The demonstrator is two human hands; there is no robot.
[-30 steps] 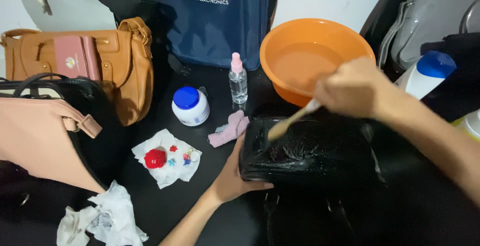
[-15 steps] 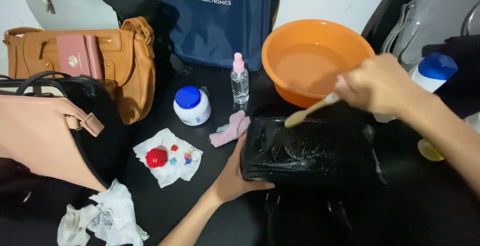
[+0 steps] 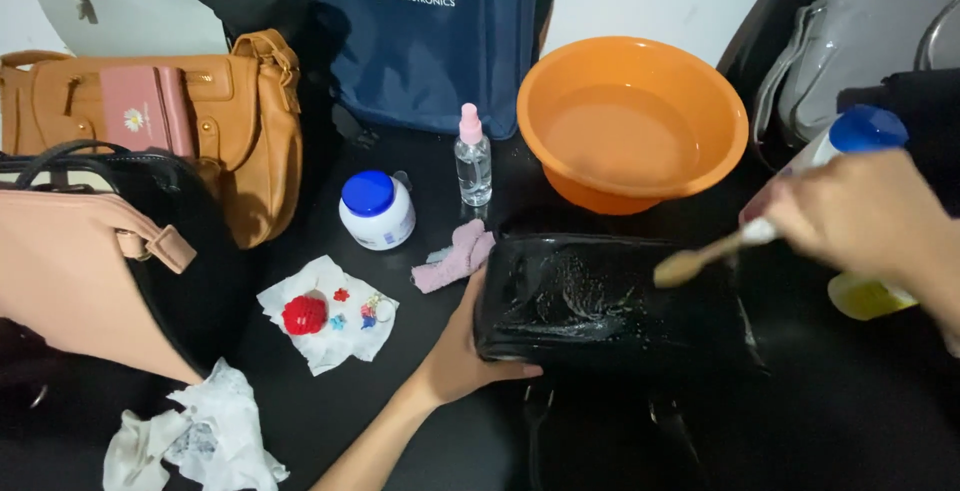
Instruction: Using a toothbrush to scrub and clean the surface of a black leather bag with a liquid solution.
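A black glossy handbag [image 3: 610,301] lies flat on the dark table [image 3: 420,421], near the middle of the scene, its top face wet and streaked with suds. The left hand [image 3: 465,346] presses against the bag's left end, fingers wrapped over the near edge and grasping it. The right hand [image 3: 860,216] hovers above the bag's right end, clenched around a small brush with a pale wooden handle [image 3: 710,254]; the brush head points left and sits over the bag's upper right part, blurred, so I cannot tell whether it touches the surface.

Just beyond the bag stands an orange plastic basin [image 3: 720,116] holding water. To its left stands 1 clear spray bottle with a pink cap [image 3: 472,156], and left of that a white jar with a blue lid [image 3: 375,209]. A pink cloth [image 3: 455,259] lies just beside the bag's far left corner. Further left, a white tissue [image 3: 325,336] carries a red round object [image 3: 303,315] and a few small charms. A crumpled white cloth [image 3: 200,436] lies at the near left.

On the left sit a tan handbag [image 3: 240,131] and a pink bag [image 3: 70,281]. A navy tote bag [image 3: 420,41] stands at the far centre, a grey bag [image 3: 850,41] at the far right. A white bottle with a blue cap [image 3: 860,131] shows behind the right hand, and a yellow object [image 3: 868,298] lies below that hand.
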